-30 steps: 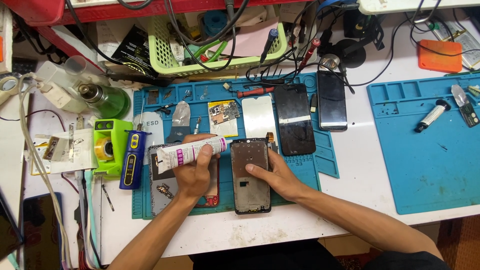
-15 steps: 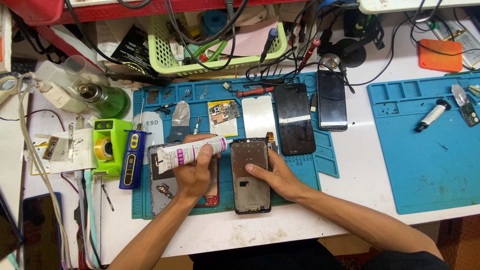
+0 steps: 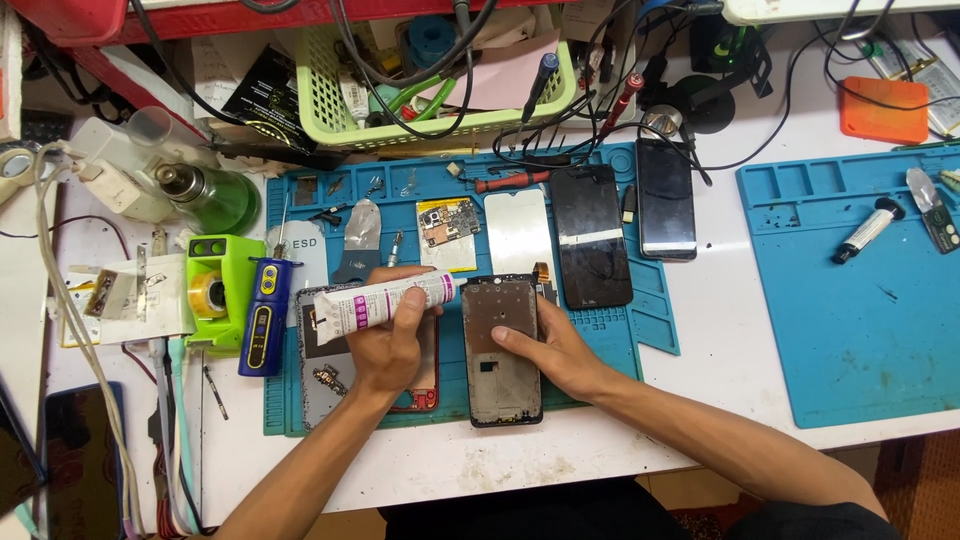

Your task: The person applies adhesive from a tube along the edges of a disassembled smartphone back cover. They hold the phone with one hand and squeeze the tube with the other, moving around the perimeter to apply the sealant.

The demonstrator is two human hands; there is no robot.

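Note:
My left hand [image 3: 392, 335] grips a white glue tube [image 3: 375, 300] with pink print, held level with its tip pointing right toward the top left corner of a dark phone frame [image 3: 502, 385]. That open frame lies flat on the blue work mat [image 3: 610, 330]. My right hand [image 3: 548, 350] rests on the frame's right side, fingers spread across its middle, pressing it down. Under my left hand lies a grey phone back [image 3: 318, 385] with a red-edged part beside it.
On the mat's far side lie a circuit board [image 3: 447, 225], a white panel [image 3: 520, 235], and two dark phone screens [image 3: 592, 235] [image 3: 666, 198]. A green basket [image 3: 440, 110] of cables stands behind. A green tape holder [image 3: 215, 290] and blue tool [image 3: 265, 315] sit left. A second blue mat [image 3: 860, 300] lies right.

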